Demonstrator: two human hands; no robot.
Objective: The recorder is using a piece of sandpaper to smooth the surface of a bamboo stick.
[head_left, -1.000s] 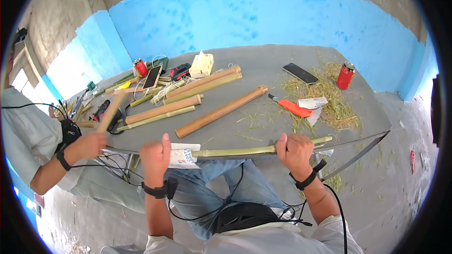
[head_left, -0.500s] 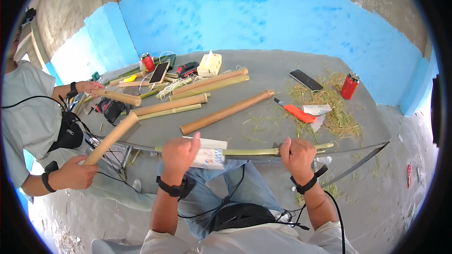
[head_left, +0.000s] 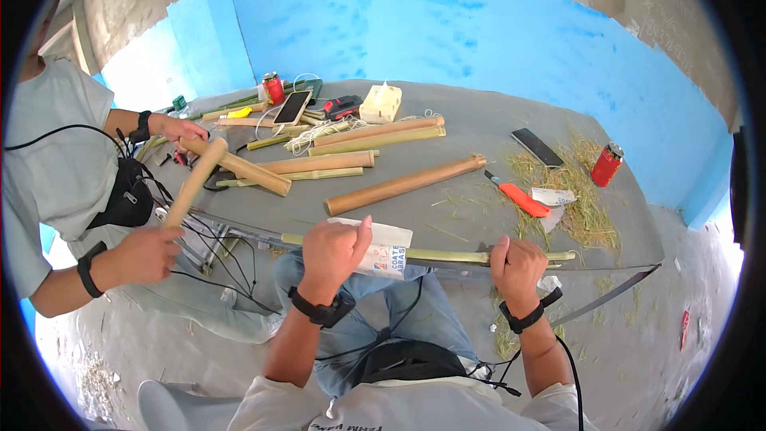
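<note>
A thin green bamboo stick (head_left: 447, 255) lies along the near edge of the grey table (head_left: 479, 124). My left hand (head_left: 333, 251) presses a folded sheet of sandpaper (head_left: 386, 247) around the stick near its left part. My right hand (head_left: 519, 265) is closed on the stick farther right, holding it against the table edge. The stick's right tip pokes out past my right hand.
Several thicker bamboo poles (head_left: 405, 184) lie across the table's middle. An orange-handled knife (head_left: 519, 195), shavings, a red can (head_left: 606, 164) and a phone (head_left: 536, 147) sit at right. At left a co-worker's hand (head_left: 142, 255) holds a bamboo pole (head_left: 195, 180); cables hang there.
The co-worker has lifted one pole upright at the left and moved another onto the table. My left hand with the sandpaper has shifted slightly right along the stick.
</note>
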